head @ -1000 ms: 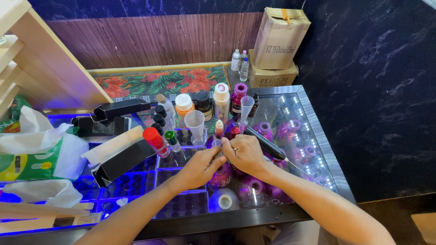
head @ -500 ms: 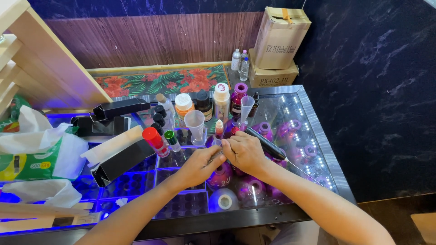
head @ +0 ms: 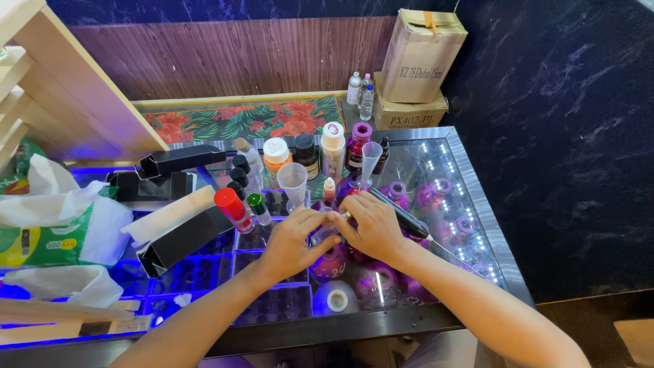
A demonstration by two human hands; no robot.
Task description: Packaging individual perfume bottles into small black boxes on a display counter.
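Observation:
My left hand (head: pixel 291 240) and my right hand (head: pixel 373 228) meet fingertip to fingertip over the glass counter (head: pixel 470 197). Between them they pinch a small clear bottle (head: pixel 327 222), mostly hidden by my fingers. A purple round bottle (head: pixel 332 262) lies in the lit case under the glass, just below my hands. A small orange-tipped dropper bottle (head: pixel 330 190) stands just beyond my fingers. A black pen-like tool (head: pixel 403 215) lies slanted behind my right hand.
A clear cup (head: pixel 294 181), a funnel (head: pixel 371 155) and a row of capped bottles (head: pixel 332 146) stand behind. A red-capped bottle (head: pixel 230 205) and an open black box (head: pixel 182 240) sit at left, with a tissue pack (head: pixel 41 235). Cardboard boxes (head: pixel 422 51) are stacked at the back right. A white tape roll (head: pixel 336 300) lies near the front edge.
My hands stay together over the small bottle; only the fingers shift slightly.

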